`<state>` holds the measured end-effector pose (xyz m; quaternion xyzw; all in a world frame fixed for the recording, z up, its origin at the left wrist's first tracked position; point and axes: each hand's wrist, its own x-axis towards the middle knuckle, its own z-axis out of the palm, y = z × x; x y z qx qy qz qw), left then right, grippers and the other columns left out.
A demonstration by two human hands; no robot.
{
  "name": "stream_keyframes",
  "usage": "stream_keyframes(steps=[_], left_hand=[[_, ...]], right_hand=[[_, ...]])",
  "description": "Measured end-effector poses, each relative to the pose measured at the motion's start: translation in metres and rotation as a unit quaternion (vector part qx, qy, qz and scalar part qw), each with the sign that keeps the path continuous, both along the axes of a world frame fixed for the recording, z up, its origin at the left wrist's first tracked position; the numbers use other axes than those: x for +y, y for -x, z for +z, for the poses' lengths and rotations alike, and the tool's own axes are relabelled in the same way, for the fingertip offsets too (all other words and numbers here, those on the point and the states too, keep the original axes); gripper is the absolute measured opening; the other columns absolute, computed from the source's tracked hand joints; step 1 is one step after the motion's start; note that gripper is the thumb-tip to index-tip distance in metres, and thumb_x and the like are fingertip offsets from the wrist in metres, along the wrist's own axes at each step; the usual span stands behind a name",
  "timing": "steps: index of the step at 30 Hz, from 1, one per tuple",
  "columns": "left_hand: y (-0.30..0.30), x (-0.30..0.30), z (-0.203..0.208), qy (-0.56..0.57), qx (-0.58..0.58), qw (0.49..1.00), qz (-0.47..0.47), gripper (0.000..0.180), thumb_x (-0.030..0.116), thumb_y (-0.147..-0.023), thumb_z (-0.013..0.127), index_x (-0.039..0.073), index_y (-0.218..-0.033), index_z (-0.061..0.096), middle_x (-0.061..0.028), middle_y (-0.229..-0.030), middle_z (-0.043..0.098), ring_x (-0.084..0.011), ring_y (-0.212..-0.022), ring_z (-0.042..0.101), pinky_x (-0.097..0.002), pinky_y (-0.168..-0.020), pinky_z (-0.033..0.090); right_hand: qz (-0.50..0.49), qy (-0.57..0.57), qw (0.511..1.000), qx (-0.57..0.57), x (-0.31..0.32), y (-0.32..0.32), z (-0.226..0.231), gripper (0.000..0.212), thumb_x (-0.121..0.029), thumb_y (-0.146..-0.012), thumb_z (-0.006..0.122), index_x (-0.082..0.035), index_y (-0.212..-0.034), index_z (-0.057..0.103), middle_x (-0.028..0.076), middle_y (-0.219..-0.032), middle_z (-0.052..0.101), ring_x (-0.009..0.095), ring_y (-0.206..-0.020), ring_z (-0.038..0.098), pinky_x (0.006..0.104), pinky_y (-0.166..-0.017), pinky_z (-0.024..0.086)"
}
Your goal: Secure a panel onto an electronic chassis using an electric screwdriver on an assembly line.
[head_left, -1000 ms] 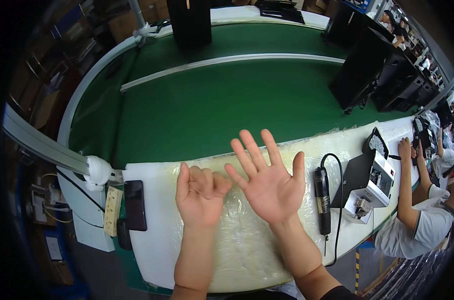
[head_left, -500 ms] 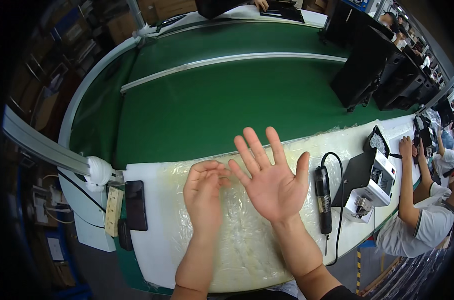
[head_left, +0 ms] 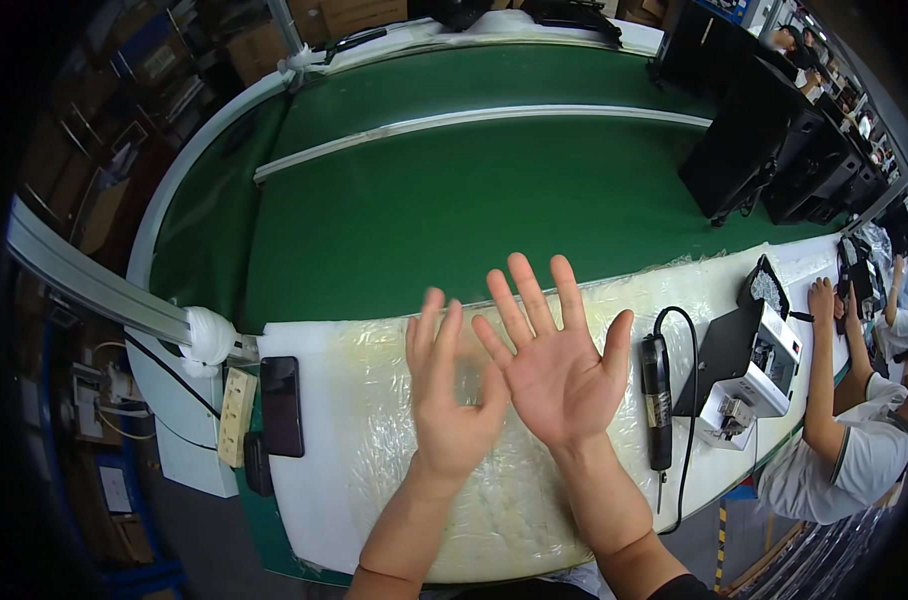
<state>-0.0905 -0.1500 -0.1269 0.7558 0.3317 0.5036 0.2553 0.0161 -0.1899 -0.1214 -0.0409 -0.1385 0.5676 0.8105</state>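
Note:
Both of my hands are raised above the plastic-covered work surface (head_left: 374, 500) and hold nothing. My right hand (head_left: 568, 385) has its palm turned up to view, the fingers spread and the thumb out to the side. Close beside it, my left hand (head_left: 454, 400) has its fingers extended upward and its thumb apart; motion blurs the fingertips a little. To the right of my right hand lies a black electric screwdriver (head_left: 657, 400) with a cable, its bit pointing toward me. A white-and-black screw feeder box (head_left: 749, 365) stands beyond the screwdriver.
A dark phone (head_left: 281, 407) and a cream power strip (head_left: 236, 418) lie at the left. Ahead runs a green conveyor belt (head_left: 454, 210) with a metal rail across it. Tall black speaker-like cabinets (head_left: 744, 140) stand at far right. A co-worker's arm (head_left: 824, 370) reaches in at right.
My left hand has moved right, toward my right hand, and its bent fingers have straightened. My right hand keeps its spread pose. Another person's hand at the far edge is out of sight.

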Motion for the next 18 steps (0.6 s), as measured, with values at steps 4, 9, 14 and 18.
stream_keyframes(steps=[4, 9, 14, 18], left_hand=[[0.004, 0.007, 0.004, 0.024, -0.033, 0.999, -0.005, 0.061, -0.01, -0.076, 0.06, -0.003, -0.135, 0.046, -0.0146, -0.116, 0.055, -0.0322, -0.117, 0.052, -0.0483, -0.112, 0.033], [0.02, 0.007, -0.025, 0.12, -0.076, 0.989, -0.036, 0.061, -0.008, -0.077, 0.06, -0.003, -0.137, 0.046, -0.0131, -0.116, 0.056, -0.0261, -0.115, 0.051, -0.046, -0.117, 0.026], [0.01, 0.005, -0.004, 0.059, 0.003, 0.998, -0.026, 0.063, -0.008, -0.076, 0.062, -0.003, -0.137, 0.045, -0.0133, -0.111, 0.058, -0.0299, -0.115, 0.054, -0.0508, -0.114, 0.03], [0.004, 0.004, 0.005, 0.079, -0.048, 0.995, -0.028, 0.065, -0.008, -0.076, 0.064, -0.002, -0.138, 0.045, -0.0124, -0.111, 0.06, -0.0293, -0.117, 0.054, -0.0517, -0.114, 0.028]], right_hand=[[-0.016, -0.004, 1.0, -0.014, 0.0, -0.002, 0.001, 0.086, -0.074, -0.095, 0.023, -0.019, -0.159, 0.007, 0.015, -0.164, 0.008, 0.033, -0.151, 0.01, 0.0527, -0.121, 0.012], [-0.016, -0.006, 0.999, -0.035, -0.001, 0.001, 0.001, 0.086, -0.074, -0.095, 0.022, -0.019, -0.159, 0.005, 0.015, -0.164, 0.006, 0.034, -0.151, 0.009, 0.0526, -0.121, 0.012], [-0.057, -0.016, 0.989, -0.137, 0.0, 0.006, -0.007, 0.081, -0.071, -0.097, 0.023, -0.02, -0.159, 0.008, 0.015, -0.164, 0.006, 0.036, -0.151, 0.009, 0.0555, -0.119, 0.016], [-0.075, -0.024, 0.98, -0.184, 0.0, 0.005, -0.011, 0.082, -0.071, -0.097, 0.023, -0.021, -0.159, 0.005, 0.015, -0.165, 0.003, 0.036, -0.151, 0.006, 0.0548, -0.12, 0.015]])
